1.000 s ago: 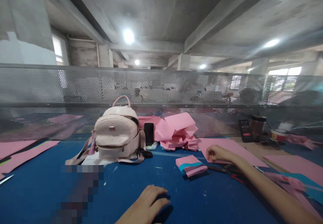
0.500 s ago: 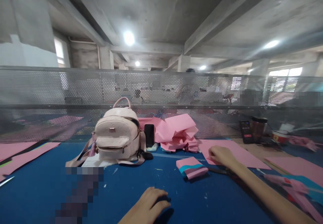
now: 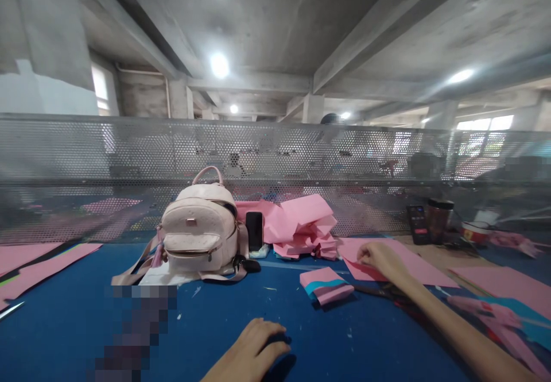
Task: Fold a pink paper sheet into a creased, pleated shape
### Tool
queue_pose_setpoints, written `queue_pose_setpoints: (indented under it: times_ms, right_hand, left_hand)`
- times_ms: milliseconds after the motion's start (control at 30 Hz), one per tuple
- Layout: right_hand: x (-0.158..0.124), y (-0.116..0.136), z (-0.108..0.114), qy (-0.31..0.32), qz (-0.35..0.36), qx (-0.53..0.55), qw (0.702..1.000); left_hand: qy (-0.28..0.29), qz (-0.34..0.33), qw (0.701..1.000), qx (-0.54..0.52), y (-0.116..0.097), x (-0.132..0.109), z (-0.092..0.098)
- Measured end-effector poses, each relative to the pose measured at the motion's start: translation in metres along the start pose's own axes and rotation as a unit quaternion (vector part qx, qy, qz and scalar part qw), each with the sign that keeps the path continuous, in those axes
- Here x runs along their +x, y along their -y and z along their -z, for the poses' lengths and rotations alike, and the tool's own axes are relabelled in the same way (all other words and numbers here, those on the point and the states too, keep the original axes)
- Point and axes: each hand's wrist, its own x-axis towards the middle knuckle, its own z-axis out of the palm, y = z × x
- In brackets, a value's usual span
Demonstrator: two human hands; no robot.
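My right hand (image 3: 381,258) reaches far forward and lies on the near left corner of a flat pink paper sheet (image 3: 413,261). Its fingers are curled onto the sheet's edge, which looks slightly lifted there. My left hand (image 3: 253,347) rests palm down on the blue table top (image 3: 77,319) at the bottom middle, fingers stretched loosely, holding nothing. A small folded pink piece with a teal stripe (image 3: 326,284) lies between the two hands. Dark scissors (image 3: 379,292) lie under my right forearm.
A pale pink backpack (image 3: 200,232) stands at the back with a black phone (image 3: 254,230) leaning beside it and a heap of crumpled pink paper (image 3: 301,224). A perforated metal screen (image 3: 275,158) closes the far edge. A cup (image 3: 438,218), another phone (image 3: 417,224) and a bowl (image 3: 473,231) sit at the right; pink sheets (image 3: 38,261) lie at the left.
My right hand has slid a little right and farther onto the pink sheet, and the sheet's near corner has lifted. My left hand has stayed in place.
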Motion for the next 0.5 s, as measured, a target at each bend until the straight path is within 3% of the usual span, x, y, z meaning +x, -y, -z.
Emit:
queue_pose_setpoints:
  times_ms: [233, 500]
  right_hand:
    - [-0.013, -0.020, 0.034, -0.135, -0.026, -0.012, 0.990]
    - [-0.030, -0.027, 0.101, -0.316, -0.036, -0.022, 0.948]
  left_hand:
    - [0.004, -0.001, 1.000, 0.006, 0.002, -0.001, -0.003]
    - [-0.003, -0.003, 1.000, 0.007, -0.004, -0.002, 0.005]
